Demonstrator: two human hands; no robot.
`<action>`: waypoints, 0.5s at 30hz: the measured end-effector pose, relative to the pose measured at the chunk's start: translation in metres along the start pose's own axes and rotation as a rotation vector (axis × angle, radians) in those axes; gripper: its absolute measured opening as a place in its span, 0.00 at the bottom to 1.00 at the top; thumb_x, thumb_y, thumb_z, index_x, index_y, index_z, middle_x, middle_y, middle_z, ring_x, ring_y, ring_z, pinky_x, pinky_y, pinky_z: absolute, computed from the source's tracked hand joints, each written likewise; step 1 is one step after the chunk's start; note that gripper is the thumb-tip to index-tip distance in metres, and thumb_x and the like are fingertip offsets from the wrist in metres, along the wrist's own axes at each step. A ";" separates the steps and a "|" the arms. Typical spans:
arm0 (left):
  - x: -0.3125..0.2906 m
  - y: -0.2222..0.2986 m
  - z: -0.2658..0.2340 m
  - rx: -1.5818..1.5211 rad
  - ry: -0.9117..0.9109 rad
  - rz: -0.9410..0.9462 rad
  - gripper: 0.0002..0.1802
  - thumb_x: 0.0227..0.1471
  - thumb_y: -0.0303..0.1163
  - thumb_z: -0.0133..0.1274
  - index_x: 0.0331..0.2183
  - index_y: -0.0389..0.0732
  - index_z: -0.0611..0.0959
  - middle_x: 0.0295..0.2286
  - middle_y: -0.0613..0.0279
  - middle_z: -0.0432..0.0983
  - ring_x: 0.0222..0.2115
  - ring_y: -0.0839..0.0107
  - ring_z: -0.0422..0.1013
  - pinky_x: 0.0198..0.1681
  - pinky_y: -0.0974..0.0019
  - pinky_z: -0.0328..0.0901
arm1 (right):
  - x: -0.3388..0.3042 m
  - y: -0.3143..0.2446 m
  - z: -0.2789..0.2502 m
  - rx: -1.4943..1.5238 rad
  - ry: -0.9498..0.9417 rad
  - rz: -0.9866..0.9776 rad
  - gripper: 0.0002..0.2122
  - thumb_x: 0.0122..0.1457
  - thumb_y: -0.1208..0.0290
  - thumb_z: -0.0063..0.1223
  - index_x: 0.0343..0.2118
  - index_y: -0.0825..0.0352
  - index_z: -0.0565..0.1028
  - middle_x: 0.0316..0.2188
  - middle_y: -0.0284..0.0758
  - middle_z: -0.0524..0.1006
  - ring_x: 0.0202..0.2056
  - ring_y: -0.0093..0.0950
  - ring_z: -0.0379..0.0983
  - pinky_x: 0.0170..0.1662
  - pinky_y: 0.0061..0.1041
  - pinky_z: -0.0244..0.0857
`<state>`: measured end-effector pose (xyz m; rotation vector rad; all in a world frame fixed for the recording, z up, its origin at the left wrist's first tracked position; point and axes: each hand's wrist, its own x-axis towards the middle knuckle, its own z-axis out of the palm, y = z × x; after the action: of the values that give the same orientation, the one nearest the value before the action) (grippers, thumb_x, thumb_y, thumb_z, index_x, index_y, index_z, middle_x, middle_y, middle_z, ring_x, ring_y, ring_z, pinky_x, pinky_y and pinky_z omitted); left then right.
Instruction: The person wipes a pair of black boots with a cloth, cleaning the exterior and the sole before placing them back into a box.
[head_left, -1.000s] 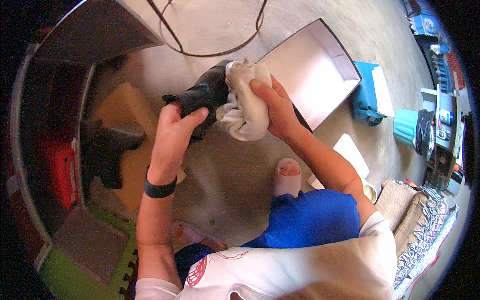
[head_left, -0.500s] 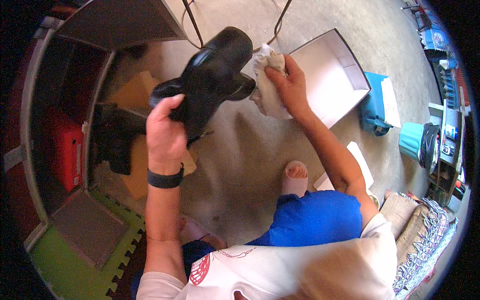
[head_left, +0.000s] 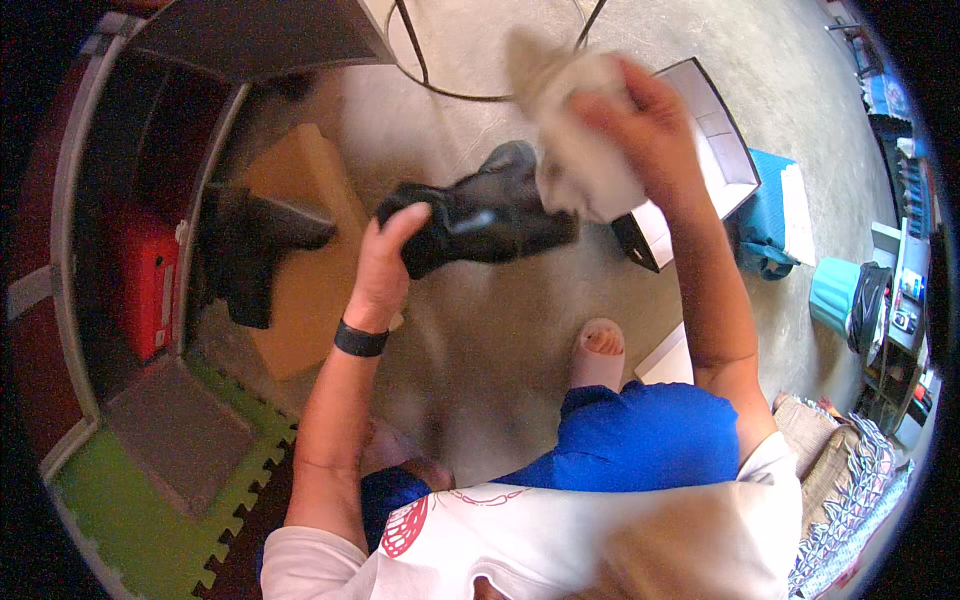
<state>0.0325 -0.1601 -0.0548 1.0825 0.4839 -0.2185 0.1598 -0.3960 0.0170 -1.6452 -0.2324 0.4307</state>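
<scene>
Left hand (head_left: 385, 262) grips glossy black boot (head_left: 478, 215); right hand (head_left: 648, 115) bunches soft cloth (head_left: 580, 150).

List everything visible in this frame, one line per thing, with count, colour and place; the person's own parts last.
boot: 1, black, held up at centre
cloth: 1, off-white, bunched against the boot's toe end
second boot: 1, black, standing at left on the cardboard
cardboard: 1 sheet, tan, on the floor at left
open box: 1, white inside with dark edges, upper right
foam mat: 1, green, lower left
red case: 1, far left
bin: 1, teal, at right
wristband: 1, black, left wrist
left hand: grips the boot's shaft
right hand: grips the cloth
</scene>
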 end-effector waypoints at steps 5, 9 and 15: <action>-0.010 0.003 -0.011 0.823 -0.328 0.239 0.14 0.47 0.34 0.53 0.34 0.33 0.79 0.25 0.58 0.77 0.28 0.73 0.71 0.34 0.68 0.65 | 0.003 0.056 0.056 -0.362 -0.670 -0.309 0.15 0.50 0.68 0.56 0.39 0.70 0.71 0.33 0.43 0.75 0.33 0.32 0.72 0.37 0.30 0.64; -0.025 0.022 0.005 1.165 -0.443 0.679 0.13 0.41 0.31 0.58 0.20 0.34 0.71 0.35 0.53 0.69 0.37 0.55 0.68 0.36 0.58 0.65 | 0.000 0.110 0.020 -0.716 -0.150 0.007 0.14 0.51 0.66 0.53 0.36 0.71 0.73 0.32 0.45 0.76 0.33 0.37 0.73 0.37 0.31 0.65; -0.057 0.091 -0.005 1.597 -0.495 0.746 0.05 0.37 0.27 0.53 0.24 0.40 0.75 0.35 0.61 0.71 0.23 0.61 0.72 0.22 0.61 0.68 | -0.008 0.107 0.017 -0.150 -0.033 0.211 0.11 0.54 0.67 0.50 0.36 0.68 0.73 0.29 0.31 0.75 0.30 0.21 0.69 0.34 0.21 0.64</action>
<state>0.0176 -0.1170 0.0425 2.5596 -0.7517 -0.1727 0.1349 -0.3966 -0.0893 -1.8193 -0.1174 0.6127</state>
